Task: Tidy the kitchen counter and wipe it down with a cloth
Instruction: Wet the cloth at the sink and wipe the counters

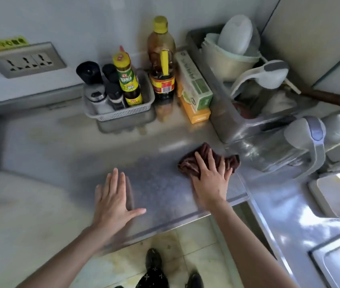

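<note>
A crumpled dark brown cloth (pixel 190 163) lies on the steel counter (pixel 61 146), right of its middle. My right hand (pixel 211 177) presses flat on the cloth with straight, spread fingers. My left hand (pixel 114 196) rests flat on the bare counter near its front edge, fingers spread, holding nothing. A grey basket (pixel 121 113) with dark shakers and a yellow-capped sauce bottle stands at the back against the wall.
Two large sauce bottles (pixel 162 65) and stacked boxes (pixel 194 88) stand right of the basket. A steel tray (pixel 223 121) with bowls and ladles sits at the back right. A rice cooker (pixel 310 140) and a sink (pixel 335 265) are at the right. A wall socket (pixel 25 60) is at the left.
</note>
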A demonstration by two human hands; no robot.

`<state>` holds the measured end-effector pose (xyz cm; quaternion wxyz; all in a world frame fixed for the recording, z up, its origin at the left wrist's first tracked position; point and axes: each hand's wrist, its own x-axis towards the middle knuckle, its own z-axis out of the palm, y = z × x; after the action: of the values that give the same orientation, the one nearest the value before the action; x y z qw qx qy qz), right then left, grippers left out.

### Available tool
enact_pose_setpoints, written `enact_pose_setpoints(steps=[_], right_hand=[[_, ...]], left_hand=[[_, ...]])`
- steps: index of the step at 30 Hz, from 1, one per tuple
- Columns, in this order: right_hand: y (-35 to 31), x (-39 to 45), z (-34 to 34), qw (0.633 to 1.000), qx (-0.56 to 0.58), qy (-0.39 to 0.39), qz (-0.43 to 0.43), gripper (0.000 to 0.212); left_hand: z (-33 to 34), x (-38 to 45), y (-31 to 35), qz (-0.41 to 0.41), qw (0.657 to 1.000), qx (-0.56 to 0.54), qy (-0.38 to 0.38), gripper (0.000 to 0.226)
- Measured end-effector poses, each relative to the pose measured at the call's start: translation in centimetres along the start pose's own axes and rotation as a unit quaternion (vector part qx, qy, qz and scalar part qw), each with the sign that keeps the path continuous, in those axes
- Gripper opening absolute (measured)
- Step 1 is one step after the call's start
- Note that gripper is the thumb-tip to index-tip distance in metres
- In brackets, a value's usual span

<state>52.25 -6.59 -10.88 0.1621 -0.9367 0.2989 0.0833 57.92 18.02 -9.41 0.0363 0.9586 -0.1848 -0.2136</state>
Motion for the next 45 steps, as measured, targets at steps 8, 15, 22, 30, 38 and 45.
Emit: enact_pose_setpoints(steps=[8, 15, 22, 30, 38, 45], right_hand=[[-3.9, -4.4, 2.3, 0.957, -0.103, -0.053, -0.265, 0.065], [-4.2, 5.6, -0.5, 0.997, -0.009, -0.012, -0.07, 0.057], [-8.5, -1.1, 2.9, 0.916, -0.11, -0.094, -0.373, 0.06], [-8.1, 7.6, 0.4, 0.996, -0.003, -0.013, -0.09, 0.057], [-14.1, -3.6, 5.0, 0.908, -0.078, -0.078, -0.403, 0.068], [-11.1, 6.3, 1.0, 0.977, -0.06, -0.043, -0.201, 0.064]], left_hand=[[0.7, -0.2, -1.2, -0.016, 1.0, -0.013, -0.016, 0.132], [0.5, -0.1, -1.0, -0.001, 0.999, 0.043, -0.005, 0.116], [-0.4, -3.1, -4.7, -0.114, 0.993, -0.04, 0.007, 0.127], [-0.7, -5.4, -8.1, -0.251, 0.961, -0.095, -0.063, 0.128], [-1.3, -4.8, -7.7, -0.252, 0.958, -0.091, -0.104, 0.129], [-2.1, -3.7, -6.8, -0.224, 0.965, -0.105, -0.092, 0.126]])
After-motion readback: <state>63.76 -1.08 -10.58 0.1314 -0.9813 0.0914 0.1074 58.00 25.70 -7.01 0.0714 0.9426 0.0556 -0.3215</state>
